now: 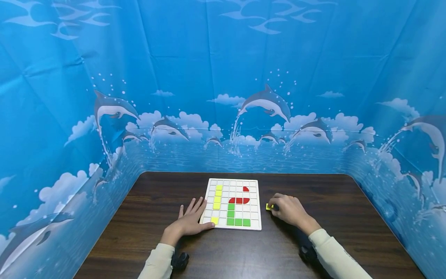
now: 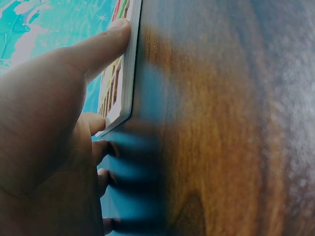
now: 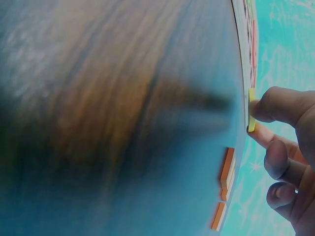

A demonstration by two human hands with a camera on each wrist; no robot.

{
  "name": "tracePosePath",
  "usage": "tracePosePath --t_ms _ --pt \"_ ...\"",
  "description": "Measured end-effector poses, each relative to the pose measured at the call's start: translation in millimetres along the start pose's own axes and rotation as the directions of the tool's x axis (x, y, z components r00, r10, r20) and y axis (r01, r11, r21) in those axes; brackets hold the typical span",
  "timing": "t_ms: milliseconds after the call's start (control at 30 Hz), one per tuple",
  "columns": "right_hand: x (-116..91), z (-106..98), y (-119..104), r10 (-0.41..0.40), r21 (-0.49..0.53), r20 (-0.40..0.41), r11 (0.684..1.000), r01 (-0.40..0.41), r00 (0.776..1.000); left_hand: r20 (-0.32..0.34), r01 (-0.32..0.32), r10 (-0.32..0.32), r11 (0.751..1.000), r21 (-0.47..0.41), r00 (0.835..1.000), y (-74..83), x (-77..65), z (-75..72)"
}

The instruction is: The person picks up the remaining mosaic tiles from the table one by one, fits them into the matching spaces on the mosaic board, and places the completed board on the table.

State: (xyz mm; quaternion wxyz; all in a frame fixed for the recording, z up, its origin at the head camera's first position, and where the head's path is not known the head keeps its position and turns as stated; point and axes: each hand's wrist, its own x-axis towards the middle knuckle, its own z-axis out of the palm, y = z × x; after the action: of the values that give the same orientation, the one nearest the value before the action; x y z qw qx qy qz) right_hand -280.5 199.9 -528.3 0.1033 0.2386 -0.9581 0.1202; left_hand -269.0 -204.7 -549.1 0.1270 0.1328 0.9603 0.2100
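Observation:
A white gridded board (image 1: 220,213) lies on the table, bearing yellow, green and red tiles. My left hand (image 1: 189,221) rests at its left edge with fingers spread and the thumb over the lower left rim, beside a single yellow tile (image 1: 214,220). In the left wrist view, the thumb (image 2: 106,46) lies across the board's edge (image 2: 129,78). To the right of the board, my right hand (image 1: 290,209) pinches a small yellow tile (image 3: 252,110) between thumb and forefinger; the other fingers are bent.
Thin orange-sided pieces (image 3: 227,167) lie on the table below the right hand in the right wrist view. The dark wooden table (image 1: 156,193) is bordered by a blue dolphin curtain (image 1: 223,97) at the back and sides.

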Motion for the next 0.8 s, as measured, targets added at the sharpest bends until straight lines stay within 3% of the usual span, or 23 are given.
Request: tracePosePath --t_ms 233,367,800 --pt "5 0 -8 0.014 0.037 -0.029 0.999 -0.013 0.999 0.003 -0.03 0.031 0.999 -0.033 1.0 10.5 -9.5 -9.1" --pt "9 0 -13 -0.016 0.068 -0.058 0.997 0.02 0.998 0.024 -0.009 0.01 0.999 -0.04 1.0 15.2 -11.7 -13.9" --pt "22 2 -41 -0.077 0.124 -0.07 0.989 0.086 0.995 -0.014 -0.053 0.053 0.997 -0.05 0.999 2.4 -5.5 -3.1"
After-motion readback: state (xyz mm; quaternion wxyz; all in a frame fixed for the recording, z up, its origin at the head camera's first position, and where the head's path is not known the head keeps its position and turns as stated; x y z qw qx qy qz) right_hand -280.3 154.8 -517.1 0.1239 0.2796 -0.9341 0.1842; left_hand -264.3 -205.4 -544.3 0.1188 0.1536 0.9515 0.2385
